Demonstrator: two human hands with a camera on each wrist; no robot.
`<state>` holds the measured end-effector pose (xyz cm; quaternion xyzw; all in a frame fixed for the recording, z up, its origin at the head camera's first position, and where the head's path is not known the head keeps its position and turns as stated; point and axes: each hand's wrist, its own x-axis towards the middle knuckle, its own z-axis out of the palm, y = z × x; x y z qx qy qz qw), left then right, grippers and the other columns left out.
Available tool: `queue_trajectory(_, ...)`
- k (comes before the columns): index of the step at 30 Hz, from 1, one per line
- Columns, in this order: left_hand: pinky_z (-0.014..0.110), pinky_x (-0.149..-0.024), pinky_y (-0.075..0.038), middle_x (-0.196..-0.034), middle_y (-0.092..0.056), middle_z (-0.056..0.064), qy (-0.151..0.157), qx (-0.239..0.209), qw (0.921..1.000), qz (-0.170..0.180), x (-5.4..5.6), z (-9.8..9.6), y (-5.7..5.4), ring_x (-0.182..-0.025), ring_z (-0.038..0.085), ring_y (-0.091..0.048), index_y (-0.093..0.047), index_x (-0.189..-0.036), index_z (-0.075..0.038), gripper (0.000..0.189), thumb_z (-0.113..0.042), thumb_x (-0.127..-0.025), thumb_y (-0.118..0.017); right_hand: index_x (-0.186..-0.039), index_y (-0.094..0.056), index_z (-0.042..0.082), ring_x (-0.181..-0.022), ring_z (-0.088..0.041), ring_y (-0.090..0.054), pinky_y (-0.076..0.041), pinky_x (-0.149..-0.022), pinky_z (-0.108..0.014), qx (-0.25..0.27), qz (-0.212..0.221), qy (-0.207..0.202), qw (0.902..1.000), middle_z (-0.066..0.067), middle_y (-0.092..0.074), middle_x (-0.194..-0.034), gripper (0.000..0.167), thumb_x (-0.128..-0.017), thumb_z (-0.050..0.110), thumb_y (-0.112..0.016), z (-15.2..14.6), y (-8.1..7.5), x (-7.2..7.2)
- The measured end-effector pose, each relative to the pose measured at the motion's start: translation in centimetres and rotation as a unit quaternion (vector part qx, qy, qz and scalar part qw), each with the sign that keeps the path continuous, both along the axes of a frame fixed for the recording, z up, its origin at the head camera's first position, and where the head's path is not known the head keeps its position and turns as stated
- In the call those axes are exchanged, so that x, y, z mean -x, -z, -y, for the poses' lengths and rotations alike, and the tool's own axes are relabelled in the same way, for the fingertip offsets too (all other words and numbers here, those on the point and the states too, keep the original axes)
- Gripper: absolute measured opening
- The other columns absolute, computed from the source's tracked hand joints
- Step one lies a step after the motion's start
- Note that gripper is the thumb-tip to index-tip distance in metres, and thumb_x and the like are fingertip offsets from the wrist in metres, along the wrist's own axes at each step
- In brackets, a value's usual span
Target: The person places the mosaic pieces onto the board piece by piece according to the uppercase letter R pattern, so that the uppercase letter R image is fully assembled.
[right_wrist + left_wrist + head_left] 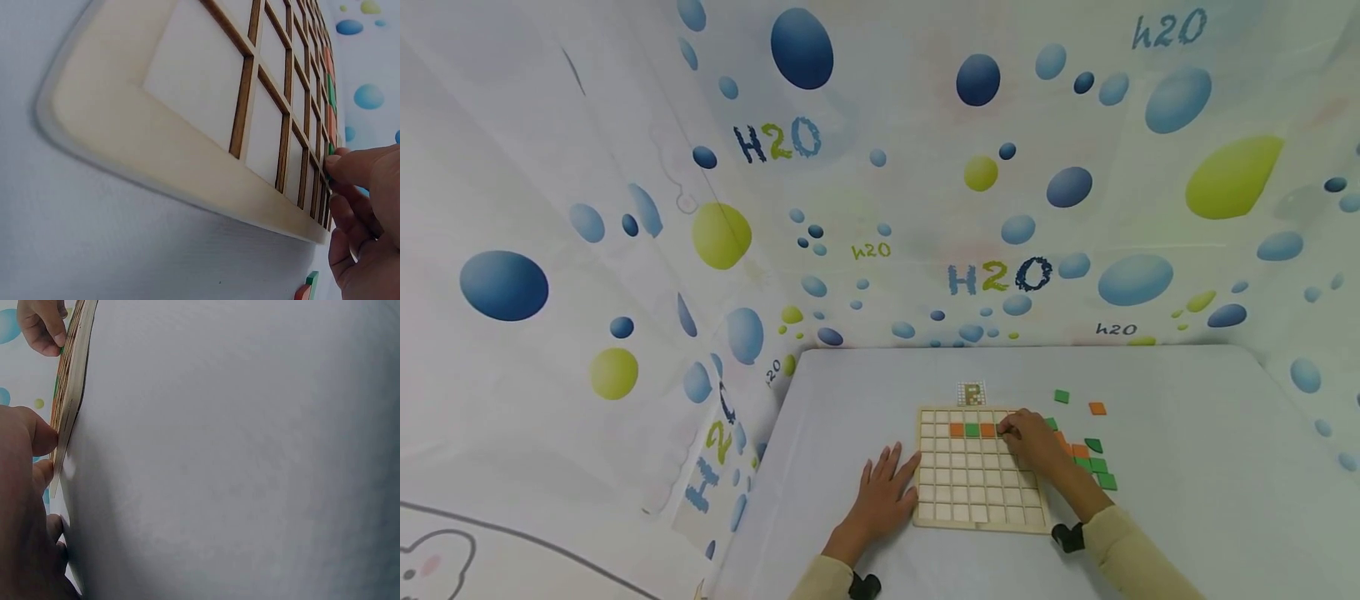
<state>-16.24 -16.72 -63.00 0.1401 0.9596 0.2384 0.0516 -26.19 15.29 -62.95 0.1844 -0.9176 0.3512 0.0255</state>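
A wooden grid board (947, 483) lies on the white table, its square cells framed by raised strips. In its second row sit an orange tile (957, 430), a green tile (972, 430) and another orange tile (988, 430). My right hand (1030, 440) reaches over the board's right side and pinches a green tile (331, 150) at the cell beside that row, thumb and fingertips partly covering it. Fingers spread, my left hand (882, 493) lies on the table at the board's left edge; its thumb and a finger touch the wooden rim (76, 381).
Several loose green and orange tiles (1102, 481) lie right of the board, partly behind my right forearm. A green tile (1062, 397) and an orange tile (1097, 408) lie farther back. Behind the board is a small patterned card (972, 394). Printed sheets (910, 192) hang around the table.
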Motion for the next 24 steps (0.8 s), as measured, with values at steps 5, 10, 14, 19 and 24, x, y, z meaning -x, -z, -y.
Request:
queue_trajectory(5,0.070,-0.123,-0.015,-0.173,-0.028,0.017,0.001,0.006,1.0000,0.003,0.0,-0.1,0.0,-0.160,0.043,-0.023,-0.042,-0.163,-0.022,0.058,-0.031,-0.106,-0.043,-0.103,-0.076,0.005,-0.087,-0.021,-0.061,-0.054,-0.077,-0.041,0.013,-0.016,-0.004,0.9998,-0.013,-0.068,-0.107,0.010,-0.097,0.000,-0.069,-0.4,0.0,-0.2)
queue_trajectory(10,0.071,-0.123,-0.016,-0.172,-0.029,0.018,0.000,0.002,1.0000,0.001,0.0,-0.1,-0.2,-0.159,0.044,-0.024,-0.043,-0.163,-0.020,0.058,-0.030,-0.106,-0.044,-0.111,-0.073,-0.001,-0.094,-0.037,-0.067,-0.056,-0.082,-0.055,-0.002,-0.029,0.052,0.9982,-0.021,-0.066,-0.108,0.017,-0.098,0.008,-0.069,-1.6,-0.3,0.0)
queue_trajectory(14,0.071,-0.123,-0.016,-0.172,-0.030,0.018,-0.001,0.001,1.0000,0.002,0.0,-0.1,-0.3,-0.159,0.044,-0.024,-0.044,-0.162,-0.020,0.058,-0.029,-0.105,-0.044,-0.121,-0.066,-0.003,-0.110,-0.050,-0.062,-0.051,-0.086,-0.064,-0.043,0.006,0.126,0.9911,-0.032,-0.059,-0.123,0.032,-0.096,0.016,-0.072,-3.0,-0.5,0.2)
queue_trajectory(19,0.071,-0.122,-0.016,-0.172,-0.030,0.018,-0.001,0.001,1.0000,-0.001,0.0,-0.1,-0.2,-0.159,0.044,-0.024,-0.044,-0.162,-0.021,0.058,-0.030,-0.105,-0.045,-0.124,-0.062,-0.005,-0.109,-0.050,-0.059,-0.048,-0.084,-0.065,-0.064,0.064,0.173,0.9808,-0.037,-0.055,-0.125,0.043,-0.096,0.025,-0.073,-4.1,-1.1,0.3)
queue_trajectory(24,0.072,-0.122,-0.016,-0.172,-0.030,0.019,0.000,-0.003,1.0000,-0.003,0.1,0.0,-0.2,-0.159,0.045,-0.025,-0.044,-0.162,-0.020,0.057,-0.030,-0.106,-0.044,-0.119,-0.061,-0.008,-0.101,-0.047,-0.062,-0.050,-0.079,-0.061,-0.063,0.089,0.173,0.9789,-0.032,-0.061,-0.111,0.038,-0.097,0.021,-0.071,-4.7,-1.5,0.0)
